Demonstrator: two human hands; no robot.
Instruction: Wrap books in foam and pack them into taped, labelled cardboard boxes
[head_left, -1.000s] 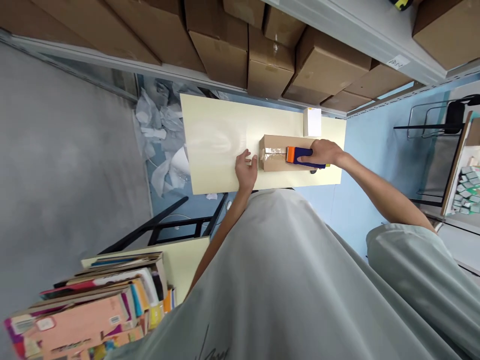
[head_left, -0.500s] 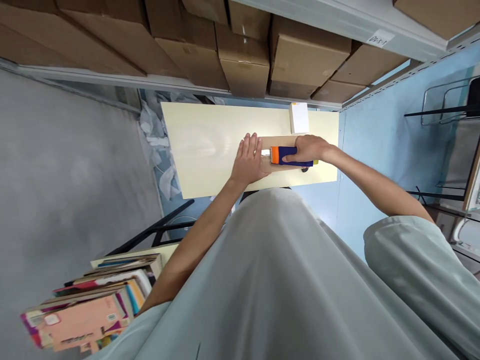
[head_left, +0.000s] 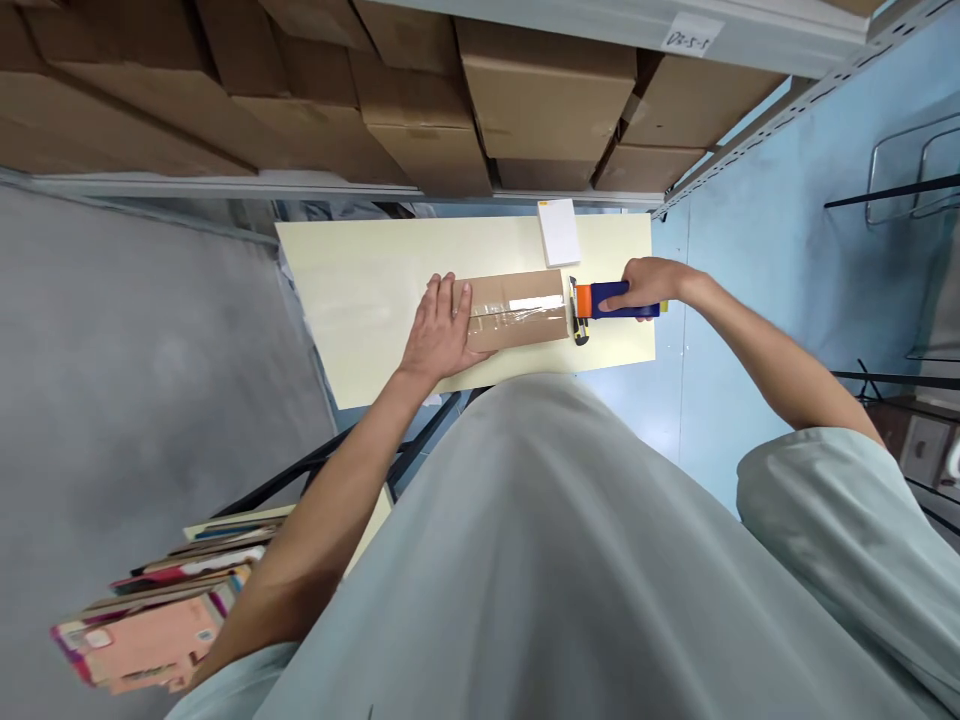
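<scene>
A brown cardboard box [head_left: 517, 318] lies on the pale yellow tabletop [head_left: 360, 290], with a strip of shiny clear tape along its top. My left hand [head_left: 441, 325] rests flat on the box's left end, fingers stretched out. Beyond the box's right end, my right hand [head_left: 646, 285] is wrapped around a blue and orange tape dispenser [head_left: 611, 300], its orange head toward the box. A small black and yellow item [head_left: 580, 335], perhaps a cutter, shows between the box and the dispenser, partly hidden.
Behind the dispenser, a small white box [head_left: 559, 232] stands near the table's far edge. A shelf [head_left: 585, 30] loaded with cardboard boxes runs above the far side. Flattened colourful cartons [head_left: 150, 630] are stacked low on the left, by a grey wall [head_left: 135, 380].
The dispenser in my right hand has moved right, from on top of the box to past its right end. Taped box top now shows between my hands. My view has shifted slightly.
</scene>
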